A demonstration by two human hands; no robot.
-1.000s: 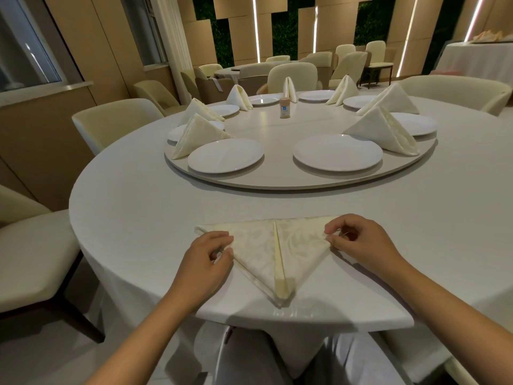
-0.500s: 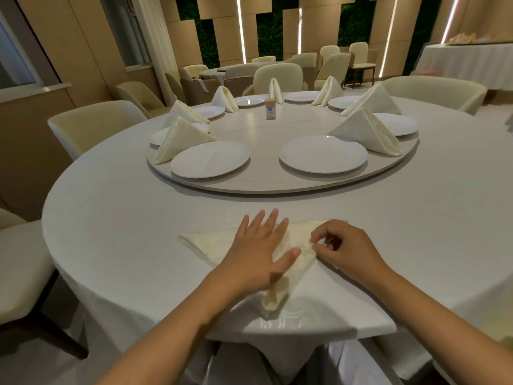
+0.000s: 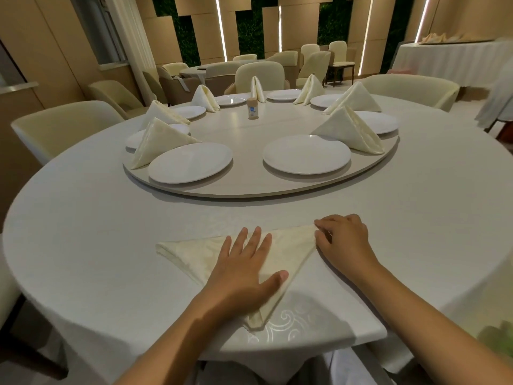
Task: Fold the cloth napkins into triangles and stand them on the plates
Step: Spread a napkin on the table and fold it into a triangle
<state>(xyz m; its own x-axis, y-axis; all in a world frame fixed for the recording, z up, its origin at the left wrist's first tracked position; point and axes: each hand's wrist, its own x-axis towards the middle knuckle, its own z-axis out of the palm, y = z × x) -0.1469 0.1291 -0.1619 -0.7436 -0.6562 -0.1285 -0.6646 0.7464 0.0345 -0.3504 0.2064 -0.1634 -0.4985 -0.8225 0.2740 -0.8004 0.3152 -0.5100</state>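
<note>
Left hand [image 3: 244, 269] flat, fingers spread wide, pressing folded napkin [image 3: 194, 252] at near table [image 3: 83, 245] edge. Right hand [image 3: 342, 241], fingers curled, pinching napkin's right corner. Two bare plates [image 3: 190, 162] farther off.

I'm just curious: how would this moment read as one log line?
left hand: flat, pressing napkin | right hand: pinching napkin corner | plates: nearest two empty

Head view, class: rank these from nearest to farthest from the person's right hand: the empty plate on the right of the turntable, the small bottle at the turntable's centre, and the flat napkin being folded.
1. Flat napkin: the right hand holds its right corner.
2. Empty plate: straight beyond the hand, on the turntable's near right.
3. Small bottle: farther back, at the centre.
</note>
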